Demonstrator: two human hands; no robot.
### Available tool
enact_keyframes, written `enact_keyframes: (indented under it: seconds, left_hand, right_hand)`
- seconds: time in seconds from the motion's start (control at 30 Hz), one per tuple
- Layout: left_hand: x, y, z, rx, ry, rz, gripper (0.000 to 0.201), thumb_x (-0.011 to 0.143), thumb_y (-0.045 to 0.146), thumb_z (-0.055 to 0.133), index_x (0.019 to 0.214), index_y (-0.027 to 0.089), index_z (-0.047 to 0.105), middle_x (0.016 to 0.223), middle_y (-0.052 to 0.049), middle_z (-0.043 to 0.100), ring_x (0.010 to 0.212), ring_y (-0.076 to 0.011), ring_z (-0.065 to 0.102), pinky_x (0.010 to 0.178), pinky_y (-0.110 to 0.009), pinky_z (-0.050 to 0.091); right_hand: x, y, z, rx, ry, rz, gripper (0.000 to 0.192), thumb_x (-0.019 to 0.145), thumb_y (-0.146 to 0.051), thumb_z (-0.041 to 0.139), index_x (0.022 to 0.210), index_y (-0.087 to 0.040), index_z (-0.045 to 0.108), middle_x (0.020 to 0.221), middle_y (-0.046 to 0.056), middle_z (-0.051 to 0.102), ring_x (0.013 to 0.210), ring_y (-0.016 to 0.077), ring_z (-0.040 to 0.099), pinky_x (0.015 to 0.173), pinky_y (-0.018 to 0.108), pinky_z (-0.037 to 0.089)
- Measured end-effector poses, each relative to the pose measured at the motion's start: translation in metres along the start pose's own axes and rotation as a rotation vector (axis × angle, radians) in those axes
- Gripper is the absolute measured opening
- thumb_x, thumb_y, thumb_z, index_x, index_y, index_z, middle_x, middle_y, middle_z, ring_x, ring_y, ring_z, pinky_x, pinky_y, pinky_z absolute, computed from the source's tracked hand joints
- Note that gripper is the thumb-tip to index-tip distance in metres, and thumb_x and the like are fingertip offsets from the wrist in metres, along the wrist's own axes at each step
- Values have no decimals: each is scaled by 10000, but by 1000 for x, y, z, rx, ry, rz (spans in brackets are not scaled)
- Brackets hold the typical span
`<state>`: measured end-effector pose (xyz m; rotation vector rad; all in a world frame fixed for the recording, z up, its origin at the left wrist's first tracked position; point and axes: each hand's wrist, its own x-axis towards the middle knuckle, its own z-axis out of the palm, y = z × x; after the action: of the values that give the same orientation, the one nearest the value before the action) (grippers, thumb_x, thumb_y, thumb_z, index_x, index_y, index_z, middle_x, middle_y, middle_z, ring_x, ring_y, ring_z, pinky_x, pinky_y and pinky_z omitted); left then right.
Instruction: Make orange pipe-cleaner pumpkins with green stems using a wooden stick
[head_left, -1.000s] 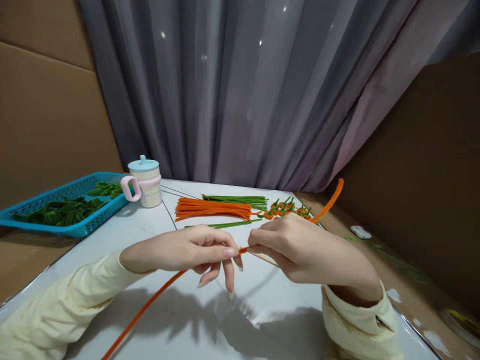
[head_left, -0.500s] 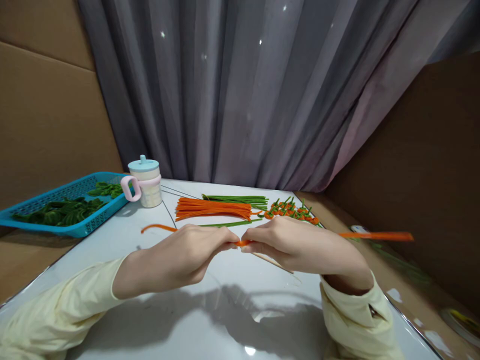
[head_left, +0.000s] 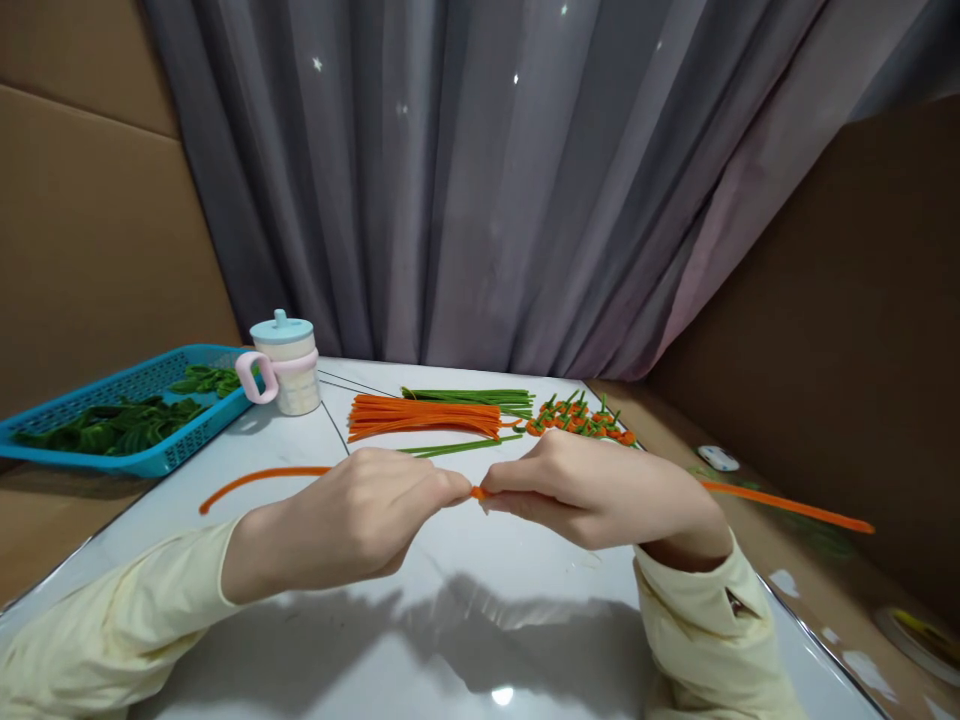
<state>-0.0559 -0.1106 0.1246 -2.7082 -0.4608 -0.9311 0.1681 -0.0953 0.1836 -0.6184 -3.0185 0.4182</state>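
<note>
**Orange stem pinched at mid-length between both hands**

We find the left hand [head_left: 352, 520] and right hand [head_left: 600, 490] closed fingertip to fingertip on one long orange fuzzy pipe-cleaner stem [head_left: 477, 492], its ends trailing out past each wrist over the white glossy table [head_left: 480, 620]. We judge a bend or twist at the middle is in hand; next calls for a firm pinch while turning. Against the earlier frame, both ends have dropped lower. Beyond the hands lie a bundle of straight orange stems [head_left: 424, 417], green stems [head_left: 469, 397] and small finished orange-and-green pieces [head_left: 581, 420]; far left, a blue plastic mesh tray [head_left: 124, 420].
</note>
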Motion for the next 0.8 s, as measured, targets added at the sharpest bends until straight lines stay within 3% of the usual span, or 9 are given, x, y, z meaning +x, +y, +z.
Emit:
enact_keyframes:
  seconds: [0.2, 0.4, 0.53, 0.8]
  left_hand:
    - [4, 3, -9, -165, -97, -136, 168, 927, 101, 369, 986, 185, 502, 832, -4, 695, 663, -122, 634, 635, -216, 445]
    - [13, 1, -17, -531, -324, -345, 167, 938, 142, 391, 929, 169, 556, 753, 29, 654, 589, -59, 546, 578, -143, 391]
    - [18, -2, -19, -659, -454, -427, 197, 962, 221, 394, 929, 181, 584, 723, 48, 652, 499, -49, 435, 517, -148, 346]
    - [16, 1, -15, -536, -358, -490, 147, 942, 215, 418, 1001, 183, 549, 836, 18, 645, 719, -90, 582, 629, -179, 400]
  right_hand:
    - [-3, -8, 3, -240, -18, 69, 163, 893, -119, 428, 828, -151, 575, 547, -33, 430, 452, 89, 287, 478, 224, 238]
    - [-3, -6, 9, -329, -70, 54, 138, 872, -105, 448, 837, -153, 573, 596, -15, 503, 468, 84, 300, 487, 223, 236]
    - [-2, -6, 11, -302, -57, 80, 140, 869, -99, 461, 818, -157, 577, 563, -26, 475, 454, 78, 314, 469, 217, 222]
    - [2, -3, 7, -147, 0, 183, 180, 945, -196, 432, 889, -159, 599, 564, -33, 474, 457, 78, 381, 465, 217, 223]
